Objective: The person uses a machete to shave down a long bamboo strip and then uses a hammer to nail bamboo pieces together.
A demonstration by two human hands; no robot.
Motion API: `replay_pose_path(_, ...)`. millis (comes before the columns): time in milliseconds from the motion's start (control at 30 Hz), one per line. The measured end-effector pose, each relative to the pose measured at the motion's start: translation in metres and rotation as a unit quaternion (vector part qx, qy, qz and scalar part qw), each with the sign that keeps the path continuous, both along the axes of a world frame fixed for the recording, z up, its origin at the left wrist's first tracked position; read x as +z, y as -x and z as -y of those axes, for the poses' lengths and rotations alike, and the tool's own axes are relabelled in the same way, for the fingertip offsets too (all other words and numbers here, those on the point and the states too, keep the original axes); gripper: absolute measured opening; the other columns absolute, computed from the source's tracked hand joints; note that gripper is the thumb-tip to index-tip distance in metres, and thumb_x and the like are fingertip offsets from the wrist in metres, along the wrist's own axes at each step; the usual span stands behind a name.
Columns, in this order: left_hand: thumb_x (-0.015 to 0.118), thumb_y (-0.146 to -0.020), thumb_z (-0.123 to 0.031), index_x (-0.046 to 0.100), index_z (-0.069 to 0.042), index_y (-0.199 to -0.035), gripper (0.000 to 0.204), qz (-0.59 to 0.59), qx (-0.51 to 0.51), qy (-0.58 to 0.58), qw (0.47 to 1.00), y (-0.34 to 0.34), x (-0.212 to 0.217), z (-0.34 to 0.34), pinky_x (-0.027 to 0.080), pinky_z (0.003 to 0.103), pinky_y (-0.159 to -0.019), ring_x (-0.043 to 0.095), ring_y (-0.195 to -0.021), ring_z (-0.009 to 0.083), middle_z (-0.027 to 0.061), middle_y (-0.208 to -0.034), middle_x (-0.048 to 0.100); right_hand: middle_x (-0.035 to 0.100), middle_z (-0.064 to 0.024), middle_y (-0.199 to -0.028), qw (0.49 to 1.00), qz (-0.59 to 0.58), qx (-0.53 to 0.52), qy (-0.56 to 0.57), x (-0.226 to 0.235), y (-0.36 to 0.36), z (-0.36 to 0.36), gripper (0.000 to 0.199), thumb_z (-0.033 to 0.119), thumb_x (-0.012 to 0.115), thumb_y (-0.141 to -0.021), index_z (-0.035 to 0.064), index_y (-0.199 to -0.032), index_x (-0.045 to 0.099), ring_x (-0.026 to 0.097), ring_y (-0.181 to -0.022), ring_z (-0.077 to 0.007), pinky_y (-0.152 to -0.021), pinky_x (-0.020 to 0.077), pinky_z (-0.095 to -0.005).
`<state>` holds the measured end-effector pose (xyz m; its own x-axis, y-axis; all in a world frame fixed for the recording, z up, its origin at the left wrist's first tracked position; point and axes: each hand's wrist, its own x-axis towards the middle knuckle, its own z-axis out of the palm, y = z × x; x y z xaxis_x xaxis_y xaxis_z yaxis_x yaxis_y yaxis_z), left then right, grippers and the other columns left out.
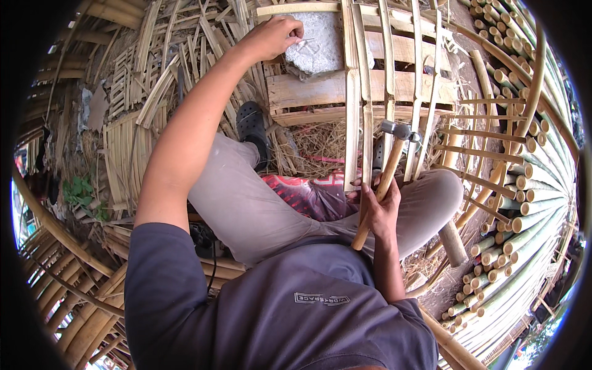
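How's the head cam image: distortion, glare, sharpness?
Head view: strong fisheye, bamboo poles at right fan and bend toward the black rim; head view: blown-out daylight at the lower right edge; head view: hammer and right hand reasonably sharp, but fine detail at the left hand's fingertips too small to tell.

Room lies open over the stone block's (324,31) middle; the left hand (277,37) blocks its left edge, long bamboo slats (352,102) its right, the hammer (391,166) its near-right approach
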<state>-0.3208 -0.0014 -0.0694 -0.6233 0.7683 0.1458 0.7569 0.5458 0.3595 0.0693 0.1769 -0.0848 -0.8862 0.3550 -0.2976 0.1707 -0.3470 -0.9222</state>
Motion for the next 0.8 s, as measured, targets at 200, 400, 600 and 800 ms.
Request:
replay_pose_path(200,0.063,-0.096,-0.018,0.061,0.0,-0.101,0.018,0.037,0.029,0.001,0.999,0.003,0.003,0.009,0.051,0.044,-0.085,0.065,-0.093,0.0316,0.0177,-0.096,0.067,0.068,-0.0201,-0.098,1.0,0.011,0.004,0.008,0.003,0.0,0.0,0.023,-0.006,0.057,-0.095,0.001,-0.111,0.042,0.072,-0.078,-0.0251,-0.067,0.0622,-0.032)
replay_pose_path(400,0.065,-0.094,-0.015,0.061,0.001,-0.098,0.017,0.041,0.042,-0.017,0.998,0.004,0.002,0.011,0.053,0.042,-0.077,0.067,-0.082,0.0278,0.0181,-0.089,0.068,0.065,-0.0164,-0.099,1.0,0.004,0.006,0.004,-0.001,0.002,0.002,0.024,-0.007,0.056,-0.095,-0.0005,-0.113,0.042,0.071,-0.086,-0.0224,-0.07,0.0637,-0.0331)
replay_pose_path(600,0.067,-0.09,-0.01,0.062,0.001,-0.093,0.012,0.066,0.04,-0.056,0.995,0.005,0.002,0.008,0.052,0.037,-0.07,0.066,-0.077,0.0177,0.0115,-0.081,0.067,0.065,-0.0163,-0.099,1.0,0.012,0.013,0.013,-0.001,0.003,0.004,0.024,-0.008,0.056,-0.095,-0.0001,-0.112,0.042,0.071,-0.084,-0.0219,-0.069,0.063,-0.0326)
replay_pose_path(800,0.067,-0.088,-0.007,0.064,-0.002,-0.098,0.012,0.15,0.038,-0.114,0.981,0.01,-0.001,0.008,0.052,0.032,-0.069,0.065,-0.075,0.0134,0.0056,-0.084,0.067,0.067,-0.0176,-0.099,0.999,0.029,0.032,0.012,0.001,0.004,0.007,0.023,-0.007,0.055,-0.096,0.0009,-0.112,0.04,0.072,-0.079,-0.0229,-0.066,0.0614,-0.032)
